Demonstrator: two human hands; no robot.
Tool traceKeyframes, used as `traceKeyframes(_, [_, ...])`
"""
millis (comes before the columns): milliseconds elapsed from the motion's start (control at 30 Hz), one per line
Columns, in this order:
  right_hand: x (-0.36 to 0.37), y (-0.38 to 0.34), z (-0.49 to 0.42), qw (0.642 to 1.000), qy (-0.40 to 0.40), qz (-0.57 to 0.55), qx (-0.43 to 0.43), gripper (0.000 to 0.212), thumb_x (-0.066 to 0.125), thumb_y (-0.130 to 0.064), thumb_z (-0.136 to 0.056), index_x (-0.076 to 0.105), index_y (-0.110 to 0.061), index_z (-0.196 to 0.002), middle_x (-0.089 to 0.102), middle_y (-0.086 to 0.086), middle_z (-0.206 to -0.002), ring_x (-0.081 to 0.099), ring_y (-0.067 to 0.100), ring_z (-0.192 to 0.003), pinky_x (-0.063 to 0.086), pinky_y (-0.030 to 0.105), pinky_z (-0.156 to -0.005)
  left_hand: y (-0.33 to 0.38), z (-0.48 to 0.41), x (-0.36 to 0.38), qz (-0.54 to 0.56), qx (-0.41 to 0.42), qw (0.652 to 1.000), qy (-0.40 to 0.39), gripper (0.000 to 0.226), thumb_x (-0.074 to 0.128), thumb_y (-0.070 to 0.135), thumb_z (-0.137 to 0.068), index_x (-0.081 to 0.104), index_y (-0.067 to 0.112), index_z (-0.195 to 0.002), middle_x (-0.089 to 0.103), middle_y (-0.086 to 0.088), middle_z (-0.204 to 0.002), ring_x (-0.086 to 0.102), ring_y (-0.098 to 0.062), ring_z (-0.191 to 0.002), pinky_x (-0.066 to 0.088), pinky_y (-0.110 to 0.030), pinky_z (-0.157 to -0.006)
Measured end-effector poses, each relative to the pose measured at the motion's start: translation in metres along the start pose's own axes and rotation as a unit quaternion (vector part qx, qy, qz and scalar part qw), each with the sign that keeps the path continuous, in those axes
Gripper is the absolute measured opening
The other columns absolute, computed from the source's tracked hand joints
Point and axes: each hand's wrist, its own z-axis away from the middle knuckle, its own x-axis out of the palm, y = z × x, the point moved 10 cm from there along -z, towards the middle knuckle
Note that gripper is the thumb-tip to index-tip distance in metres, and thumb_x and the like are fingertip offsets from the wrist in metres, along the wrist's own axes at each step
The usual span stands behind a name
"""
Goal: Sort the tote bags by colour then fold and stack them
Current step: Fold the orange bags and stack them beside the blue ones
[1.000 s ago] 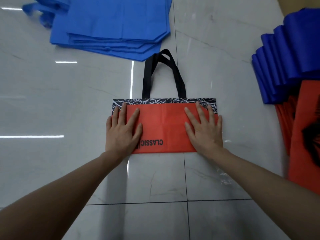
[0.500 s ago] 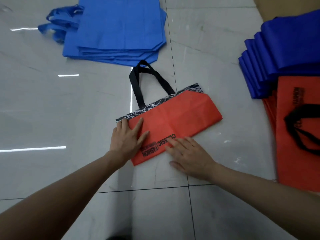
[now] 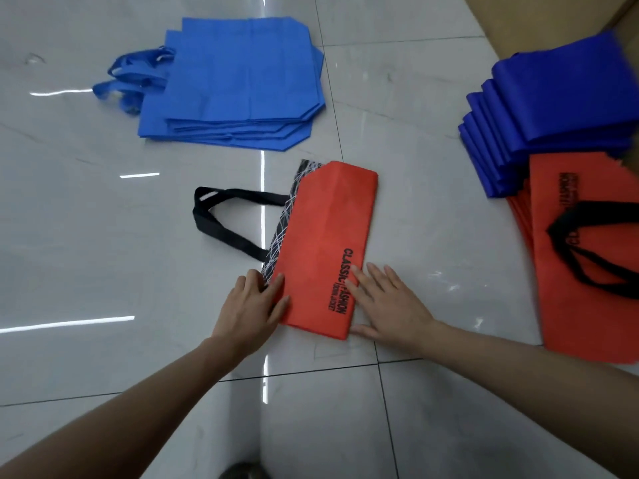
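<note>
Both hands lay flat and open — left hand (image 3: 250, 305) and right hand (image 3: 387, 305) pressing the folded red bag (image 3: 325, 243) on the floor (image 3: 103, 257).

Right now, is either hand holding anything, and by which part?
Nothing is gripped. The left hand and right hand press flat on the near end of the folded orange bag.

A glossy pale marble-tile floor (image 3: 103, 254) with thin dark grout lines reflects bright strip lights. A tan cardboard-like surface (image 3: 539, 15) fills the top right corner.
</note>
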Motion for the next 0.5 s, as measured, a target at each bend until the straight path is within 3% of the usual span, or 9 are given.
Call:
traceKeyframes(67, [-0.002,0.009,0.003,0.999,0.007,-0.014,-0.031,0.073,0.029,-0.057,-0.085,0.047,-0.011,-0.139,0.042,0.014,-0.146,0.045,0.031,-0.13,0.027,0.051,-0.106,0.01,0.011,0.004,0.024,0.025,0.999,-0.015,0.058,0.027,0.05,-0.091,0.056,0.011,-0.123,0.048,-0.01,-0.095,0.052,-0.025,-0.077,0.048,-0.034,-0.068])
traceKeyframes(133, [-0.007,0.014,0.008,0.998,0.009,-0.025,-0.059,0.073,0.018,-0.041,-0.081,0.032,-0.015,-0.147,0.025,0.01,-0.155,0.028,0.026,-0.141,0.009,0.045,-0.111,0.015,0.018,0.003,0.034,0.048,0.998,-0.019,0.052,0.026,0.046,-0.093,0.059,0.013,-0.116,0.048,-0.006,-0.096,0.053,-0.022,-0.07,0.046,-0.031,-0.061])
traceKeyframes(200, [-0.011,0.019,0.009,0.997,0.026,-0.048,-0.057,0.084,0.003,-0.038,-0.07,0.017,-0.021,-0.151,0.003,0.001,-0.159,0.008,0.018,-0.146,-0.007,0.037,-0.112,-0.008,0.021,-0.008,0.052,-0.038,0.998,0.013,0.039,0.031,0.039,-0.095,0.06,0.013,-0.1,0.047,-0.004,-0.094,0.055,-0.024,-0.066,0.042,-0.032,-0.058])
traceKeyframes(233, [-0.014,0.021,0.009,0.997,0.026,-0.06,-0.043,0.084,0.002,-0.039,-0.071,0.021,-0.021,-0.151,0.006,0.0,-0.159,0.01,0.017,-0.146,-0.005,0.037,-0.113,-0.031,0.025,-0.013,0.073,-0.125,0.989,0.037,0.033,0.036,0.036,-0.096,0.058,0.011,-0.095,0.048,-0.005,-0.094,0.056,-0.028,-0.069,0.04,-0.033,-0.061])
traceKeyframes(267, [-0.02,0.019,0.008,0.997,0.048,-0.058,-0.033,0.078,0.007,-0.039,-0.076,0.035,-0.019,-0.146,0.02,0.003,-0.157,0.024,0.019,-0.143,0.004,0.04,-0.114,-0.055,0.031,-0.016,0.093,-0.214,0.971,0.057,0.032,0.041,0.036,-0.096,0.058,0.009,-0.094,0.048,-0.007,-0.095,0.056,-0.031,-0.076,0.039,-0.034,-0.065])
traceKeyframes(333, [-0.026,0.014,0.006,0.994,0.093,-0.05,-0.005,0.057,0.027,-0.04,-0.086,0.062,-0.014,-0.123,0.052,0.01,-0.138,0.053,0.025,-0.124,0.028,0.048,-0.107,-0.091,0.042,-0.016,0.118,-0.34,0.93,0.074,0.043,0.048,0.046,-0.092,0.06,0.005,-0.099,0.051,-0.014,-0.101,0.053,-0.036,-0.094,0.04,-0.038,-0.076])
traceKeyframes(367, [-0.026,0.013,0.006,0.992,0.117,-0.046,0.011,0.053,0.032,-0.041,-0.087,0.067,-0.012,-0.114,0.059,0.011,-0.13,0.058,0.026,-0.117,0.037,0.05,-0.102,-0.103,0.044,-0.014,0.142,-0.386,0.908,0.074,0.05,0.051,0.051,-0.089,0.059,0.004,-0.103,0.05,-0.018,-0.106,0.049,-0.037,-0.101,0.04,-0.04,-0.084])
traceKeyframes(433, [-0.022,0.005,0.003,0.991,0.115,-0.054,0.039,0.051,0.035,-0.042,-0.086,0.069,-0.011,-0.107,0.063,0.015,-0.122,0.061,0.028,-0.113,0.044,0.05,-0.097,-0.119,0.041,-0.006,0.265,-0.463,0.841,0.091,0.054,0.057,0.055,-0.085,0.057,0.004,-0.105,0.046,-0.017,-0.111,0.046,-0.033,-0.104,0.039,-0.039,-0.093])
traceKeyframes(500, [-0.024,-0.001,0.001,0.989,0.125,-0.061,0.055,0.049,0.035,-0.037,-0.085,0.069,-0.01,-0.108,0.064,0.018,-0.119,0.062,0.031,-0.11,0.046,0.05,-0.094,-0.12,0.027,-0.003,0.435,-0.475,0.752,0.142,0.043,0.062,0.045,-0.085,0.052,0.007,-0.102,0.046,-0.009,-0.104,0.047,-0.025,-0.095,0.04,-0.029,-0.084])
